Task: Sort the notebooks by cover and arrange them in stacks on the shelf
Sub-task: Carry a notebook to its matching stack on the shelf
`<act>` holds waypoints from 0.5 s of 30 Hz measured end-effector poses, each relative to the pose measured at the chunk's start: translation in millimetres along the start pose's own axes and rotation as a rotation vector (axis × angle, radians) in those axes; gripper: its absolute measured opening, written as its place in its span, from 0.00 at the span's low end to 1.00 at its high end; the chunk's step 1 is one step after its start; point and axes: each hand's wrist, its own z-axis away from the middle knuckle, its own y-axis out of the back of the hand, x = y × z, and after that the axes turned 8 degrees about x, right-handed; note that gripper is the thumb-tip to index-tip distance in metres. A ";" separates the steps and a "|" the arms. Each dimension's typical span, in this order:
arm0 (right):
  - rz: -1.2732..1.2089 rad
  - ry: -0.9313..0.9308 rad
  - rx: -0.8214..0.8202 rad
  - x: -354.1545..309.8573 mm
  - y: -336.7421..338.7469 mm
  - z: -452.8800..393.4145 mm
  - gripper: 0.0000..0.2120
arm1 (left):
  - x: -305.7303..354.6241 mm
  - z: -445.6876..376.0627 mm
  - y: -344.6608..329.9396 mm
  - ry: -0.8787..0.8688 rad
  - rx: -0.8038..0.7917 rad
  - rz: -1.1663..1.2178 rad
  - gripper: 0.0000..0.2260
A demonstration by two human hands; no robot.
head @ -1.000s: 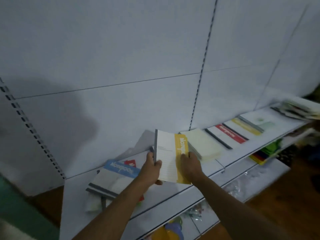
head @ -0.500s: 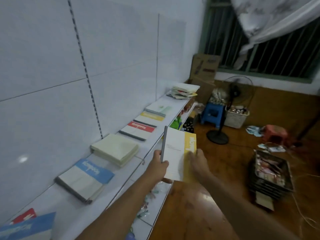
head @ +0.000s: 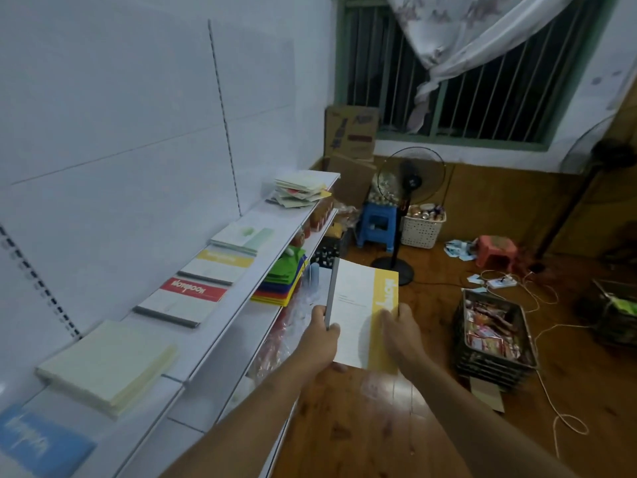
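The white, yellow-banded paper notebook (head: 362, 315) has swung away from the shelf (head: 220, 343). The left hand (head: 319, 334) and right hand (head: 401, 334) pinch its near corners, probably carrying it to the matching yellow-banded stack (head: 217, 267) ahead-left.

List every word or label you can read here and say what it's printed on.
"Notebook", upside down: red-banded notebook on the shelf.
Yellow-banded notebook held in the left hand and right hand: white lettering, blurred.
Blue notebook: blurred.
Cardboard box: print unreadable.
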 end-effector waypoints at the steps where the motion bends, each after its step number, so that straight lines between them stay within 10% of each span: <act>1: 0.003 -0.007 0.004 2.8 0.3 -9.8 0.07 | 0.1 -9.6 -5.9 0.006 -0.004 -0.017 0.11; 15: 0.018 -0.081 0.050 -31.3 -58.0 -167.6 0.08 | 29.6 -196.1 -19.1 -0.039 -0.045 -0.035 0.09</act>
